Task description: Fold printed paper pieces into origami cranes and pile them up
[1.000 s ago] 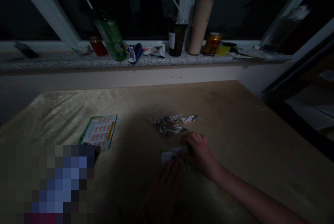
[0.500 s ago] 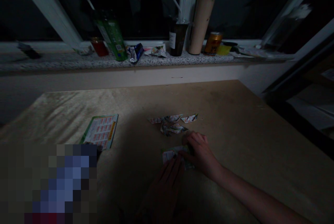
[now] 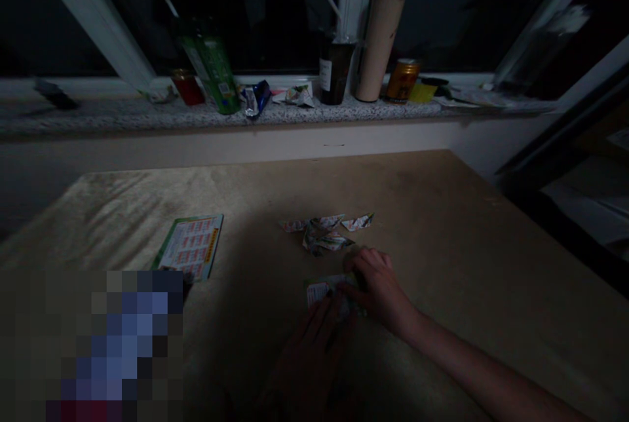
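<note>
A small printed paper sheet [image 3: 317, 292] lies on the table in dim light, close in front of me. My left hand [image 3: 310, 340] rests flat on its near side, fingers stretched out. At its right edge, my right hand [image 3: 381, 291] has its fingers curled and its thumb on the paper; the exact grip is partly hidden. Just beyond the hands lie several folded paper pieces [image 3: 324, 238] with pointed ends, some overlapping. To the left is a larger green-edged printed sheet [image 3: 191, 245] with columns of red blocks, its lower end covered by a blurred patch.
The wooden table [image 3: 442, 225] meets a wall below a speckled windowsill [image 3: 285, 118]. Along the sill stand a green bottle [image 3: 216, 75], a red jar [image 3: 187, 88], a dark cup with a straw [image 3: 337, 75], a tall beige flask [image 3: 383, 35] and an orange can [image 3: 403, 81].
Almost nothing differs. Both hands stay on the paper sheet, with only a very slight shift of the fingers.
</note>
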Motion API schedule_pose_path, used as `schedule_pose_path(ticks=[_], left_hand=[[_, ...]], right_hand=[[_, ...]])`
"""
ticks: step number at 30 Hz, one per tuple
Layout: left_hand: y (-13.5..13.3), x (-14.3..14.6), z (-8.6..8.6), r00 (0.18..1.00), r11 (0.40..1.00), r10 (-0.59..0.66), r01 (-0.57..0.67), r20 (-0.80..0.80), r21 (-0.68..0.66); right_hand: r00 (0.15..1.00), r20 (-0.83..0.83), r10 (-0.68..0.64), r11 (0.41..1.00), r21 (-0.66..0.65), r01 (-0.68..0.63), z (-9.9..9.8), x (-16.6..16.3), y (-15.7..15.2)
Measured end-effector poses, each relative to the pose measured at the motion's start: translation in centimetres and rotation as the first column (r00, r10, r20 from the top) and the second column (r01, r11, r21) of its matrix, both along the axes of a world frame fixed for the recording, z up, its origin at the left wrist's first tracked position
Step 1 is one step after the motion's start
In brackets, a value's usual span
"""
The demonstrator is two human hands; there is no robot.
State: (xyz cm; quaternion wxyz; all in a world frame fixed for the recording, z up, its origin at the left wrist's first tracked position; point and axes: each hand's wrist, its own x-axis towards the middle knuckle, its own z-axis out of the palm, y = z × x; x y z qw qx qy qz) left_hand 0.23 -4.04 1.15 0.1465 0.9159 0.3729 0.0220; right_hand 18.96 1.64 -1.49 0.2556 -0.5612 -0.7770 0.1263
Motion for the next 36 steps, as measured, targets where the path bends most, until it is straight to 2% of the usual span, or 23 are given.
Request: schedule_pose_path(ticks=[4,10,16,18,24,29,36], left_hand=[[0.0,-0.1,-0.2,1.000,1.000,-0.001,0.001,0.012,-0.007],[0.1,0.2,0.7,1.000,1.000,0.008,-0.009,-0.018,-0.022],[0.1,0.2,0.8,1.000,1.000,-0.003,0.003,0.001,-0.027],[0.1,0.1,0.5,1.000,0.999,-0.003,0.003,0.011,-0.036],[0.1,0.0,-0.5,0.999,0.999,-0.011,0.012,0.036,-0.046],[0.0,0.1,-0.6,0.999,1.000,-0.007,0.007,0.045,-0.004],[0.2,-0.2,-0.9,0.998,0.989,-0.034,0.026,0.051,0.149]], right_hand=[[1.000,-0.012,0.000,1.000,-0.002,0.000,0.0,0.0,0.0],[1.000,-0.016,0.000,1.000,-0.008,-0.001,-0.1,0.0,-0.1],[0.999,0.024,0.033,0.999,0.006,-0.034,0.6,0.2,-0.5],[0.996,0.012,0.091,0.995,0.034,-0.091,1.0,0.3,-1.2],[0.966,0.182,0.181,0.982,0.015,-0.187,1.4,0.4,-6.1],[0.943,0.301,0.141,0.990,-0.059,-0.129,0.4,0.6,-9.7],[0.918,0.380,0.112,0.993,-0.065,-0.094,0.0,0.6,-10.2]])
